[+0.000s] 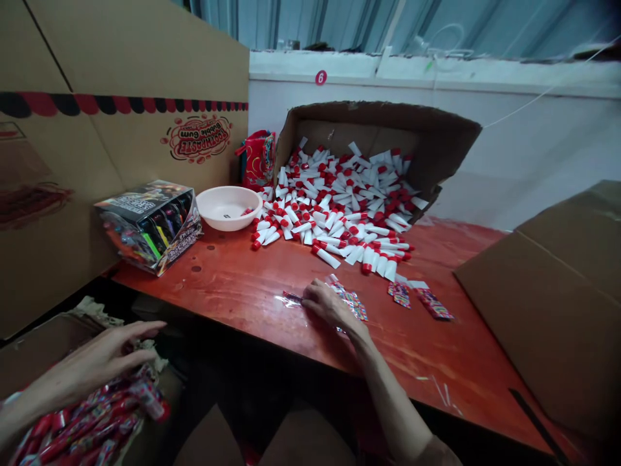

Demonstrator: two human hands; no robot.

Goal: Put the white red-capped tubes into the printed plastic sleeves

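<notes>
My left hand point(104, 353) is over a box at the lower left, thumb and fingers apart, with nothing between them. Just below it, a wrapped red-capped tube point(151, 400) tops a heap of similar tubes point(80, 427) in colourful film. On the red-brown table, my right hand point(326, 303) has its fingers closed on a small shiny printed plastic sleeve point(291, 298), mostly hidden by the fingertips. Colourful printed sleeves point(356, 304) lie beside and partly beneath that hand. Farther right are two more printed pieces, one a small packet point(398, 294), the other a longer one point(435, 304).
A tipped carton point(378, 120) spills many white tubes with red caps point(339, 200) across the table point(233, 272). A pale bowl point(226, 220), a display box point(155, 223) and a red bag point(258, 158) stand left. Large cardboard boxes flank the table; thin white scraps point(444, 393) lie front right.
</notes>
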